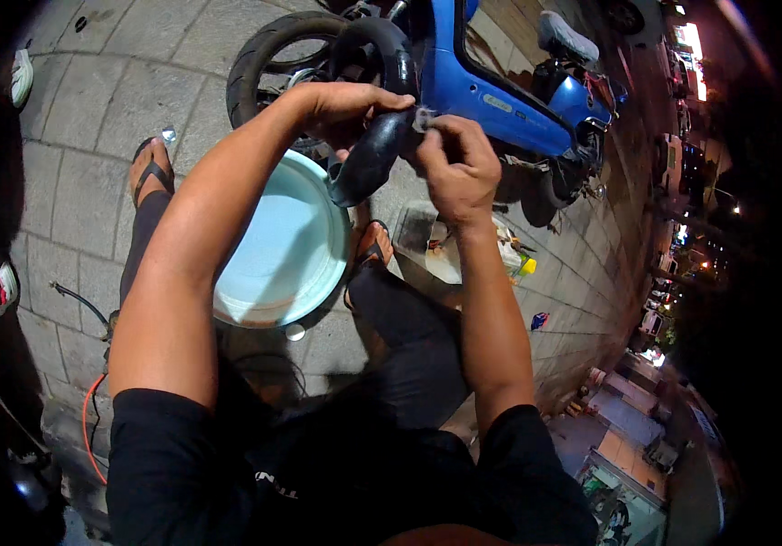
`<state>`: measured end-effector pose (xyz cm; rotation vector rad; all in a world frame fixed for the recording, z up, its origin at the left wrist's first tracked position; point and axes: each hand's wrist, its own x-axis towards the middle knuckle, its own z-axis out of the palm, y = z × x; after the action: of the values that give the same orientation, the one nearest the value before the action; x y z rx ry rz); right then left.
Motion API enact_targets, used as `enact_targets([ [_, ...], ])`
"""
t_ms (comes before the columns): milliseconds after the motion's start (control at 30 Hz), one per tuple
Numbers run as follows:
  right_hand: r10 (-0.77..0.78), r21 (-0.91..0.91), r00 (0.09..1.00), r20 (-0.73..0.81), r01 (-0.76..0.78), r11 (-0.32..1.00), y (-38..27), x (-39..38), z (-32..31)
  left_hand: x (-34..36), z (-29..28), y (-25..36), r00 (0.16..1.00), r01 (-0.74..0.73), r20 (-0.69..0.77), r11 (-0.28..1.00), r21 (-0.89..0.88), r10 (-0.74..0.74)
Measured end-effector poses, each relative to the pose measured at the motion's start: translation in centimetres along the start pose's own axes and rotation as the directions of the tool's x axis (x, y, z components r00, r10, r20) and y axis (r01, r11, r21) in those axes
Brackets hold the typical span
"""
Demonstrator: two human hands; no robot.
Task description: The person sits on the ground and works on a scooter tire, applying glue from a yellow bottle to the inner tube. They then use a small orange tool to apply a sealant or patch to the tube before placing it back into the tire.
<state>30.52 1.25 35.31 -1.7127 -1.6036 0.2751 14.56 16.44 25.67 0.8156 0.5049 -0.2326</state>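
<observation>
A black inner tube (378, 164), glossy and rounded, loops up in front of me above the basin. My left hand (354, 114) is closed round it, its thumb pressed on top and its other fingers partly hidden behind. Close to the tube's right side, my right hand (462, 168) pinches a small, pale, see-through scrap (423, 119) between thumb and bent fingers. The scrap looks like thin film, and I cannot tell whether it touches the rubber. Beneath my left forearm stands a round, light-blue basin (341, 246) with water in it.
A blue scooter (491, 114) lies beyond my hands, beside a black tyre (243, 77). Right of the basin is a clear tray (413, 259) with tools and a yellow-capped bottle (528, 266). An orange hose (90, 423) runs along the left paving. Another person's shoe (7, 284) is far left.
</observation>
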Motion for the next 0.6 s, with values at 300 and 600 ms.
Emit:
enact_targets([
  [300,-0.16,0.017,0.978,0.131,0.159,0.987,-0.8,-0.1,0.3,-0.2,0.2,0.0,1.0,-0.002,-0.028,1.0,-0.007,0.002],
  [600,-0.197,-0.119,0.966,0.164,0.218,0.969,0.0,0.1,0.6,-0.9,0.8,0.2,0.999,-0.025,-0.032,0.999,0.021,0.025],
])
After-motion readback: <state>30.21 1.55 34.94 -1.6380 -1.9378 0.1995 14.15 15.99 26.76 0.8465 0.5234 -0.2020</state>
